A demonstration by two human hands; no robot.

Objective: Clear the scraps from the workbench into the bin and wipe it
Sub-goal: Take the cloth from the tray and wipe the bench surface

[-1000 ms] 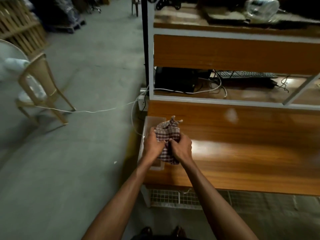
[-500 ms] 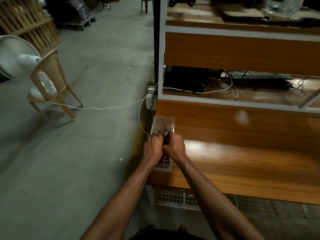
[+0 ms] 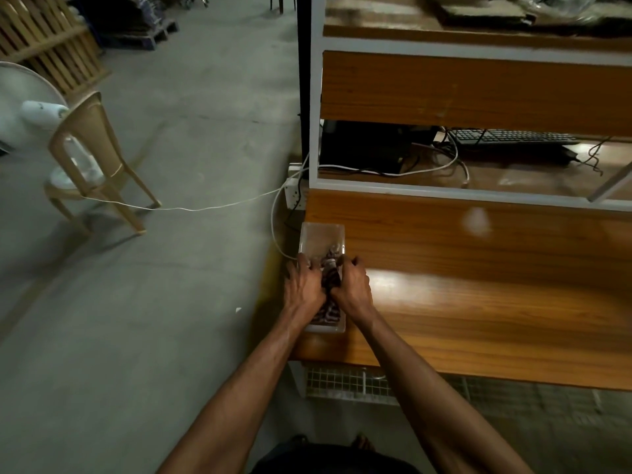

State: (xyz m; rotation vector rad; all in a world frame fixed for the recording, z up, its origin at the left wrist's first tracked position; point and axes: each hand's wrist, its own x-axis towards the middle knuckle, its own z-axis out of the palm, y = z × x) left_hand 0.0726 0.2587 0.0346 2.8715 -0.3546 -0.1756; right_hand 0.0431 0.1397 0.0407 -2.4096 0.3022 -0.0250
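Note:
A clear plastic bin (image 3: 321, 234) sits at the left end of the wooden workbench (image 3: 478, 302). A checked cloth (image 3: 330, 271) lies bunched inside it, partly hidden by my hands. My left hand (image 3: 304, 289) and my right hand (image 3: 352, 289) are side by side over the bin, fingers curled on the cloth and pushing it down into the container. The bench surface to the right is glossy, with a bright light reflection.
A shelf behind the bench holds a keyboard (image 3: 513, 136), a black box (image 3: 362, 147) and cables. A white power strip (image 3: 297, 188) hangs at the bench's left end, its cord running to a fan (image 3: 30, 107) behind a tan plastic chair (image 3: 92, 159). Wooden pallets (image 3: 44, 39) stand far left.
The cloth, held up bunched above the bin a second ago, has been pressed down into the bin. Both hands moved down with it.

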